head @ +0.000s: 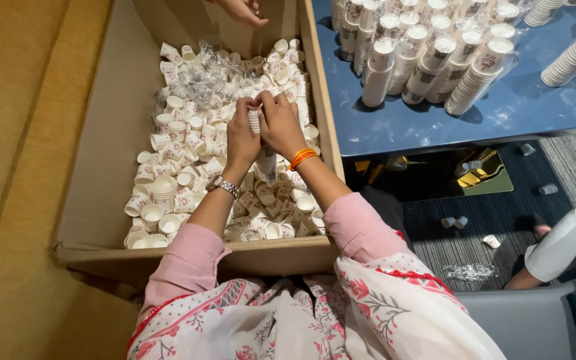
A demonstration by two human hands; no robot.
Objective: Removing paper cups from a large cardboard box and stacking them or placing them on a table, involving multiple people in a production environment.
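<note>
Both my hands meet over the middle of a large cardboard box [101,167] full of small white paper cups [168,193]. My left hand [241,133], with a metal watch at the wrist, and my right hand [281,123], with orange bangles, together grip a short stack of cups [255,120] held upright between the fingertips. Loose cups and crumpled clear plastic wrap [201,80] lie all around beneath the hands.
Another person's hand [243,10] reaches into the far end of the box. A blue table [501,113] on the right carries several tall wrapped stacks of cups [428,53]. A seated person's knee [568,243] shows at the lower right. A few cups lie on the dark carpet [455,222].
</note>
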